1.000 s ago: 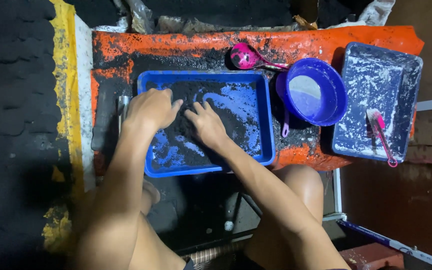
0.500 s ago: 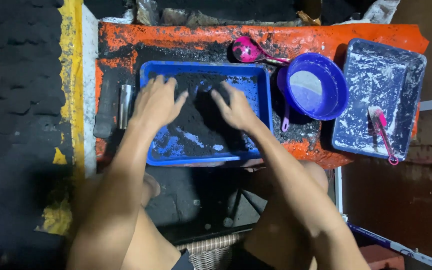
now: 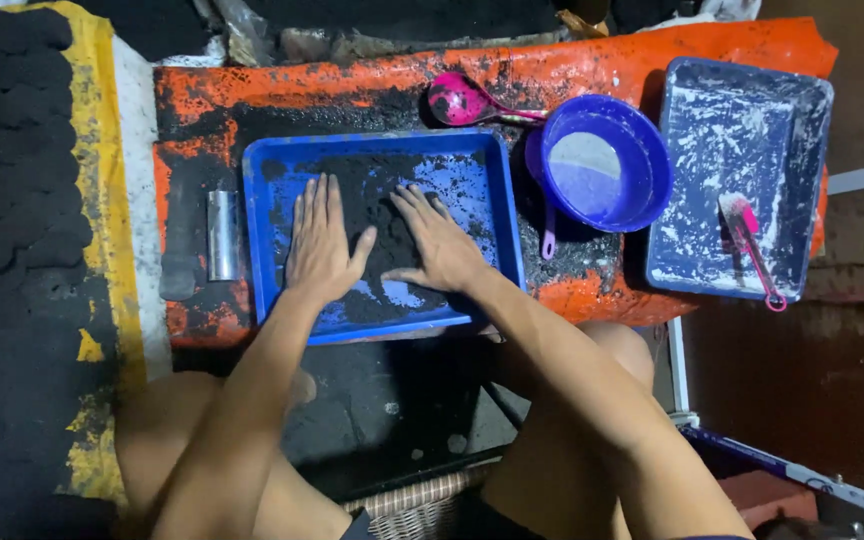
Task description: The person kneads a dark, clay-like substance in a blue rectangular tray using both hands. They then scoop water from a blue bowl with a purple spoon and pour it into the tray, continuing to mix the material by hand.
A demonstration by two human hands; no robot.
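1. A person sits over an orange worktop (image 3: 592, 60) smeared with black powder, seen from above.
2. The left hand (image 3: 320, 245) lies palm down in a blue tray (image 3: 257, 250), fingers straight and held close together, thumb angled out. It grips nothing; it presses flat on the black powder (image 3: 372, 195).
3. The right hand (image 3: 440, 245) lies just beside it in the same tray, fingers slightly spread and flat, also holding nothing. The two thumbs nearly meet.
4. The powder sits mostly under and beyond the fingertips, toward the tray's far side. Bare blue shows near the wrists.
5. Left of the left fingers, outside the tray, lies a short metal tube (image 3: 222, 235).
6. Right of the right fingers stands a round blue bowl (image 3: 642, 150) holding white powder, with a pink scoop (image 3: 457, 98) beyond it.
7. Further right is a second tray (image 3: 812, 130), dusted white, with a pink brush (image 3: 747, 235) in it.
8. Judging from the flat hands, spreading goes best with even, light pressure and palms kept level, so that the layer stays uniform and no powder spills over the rim.
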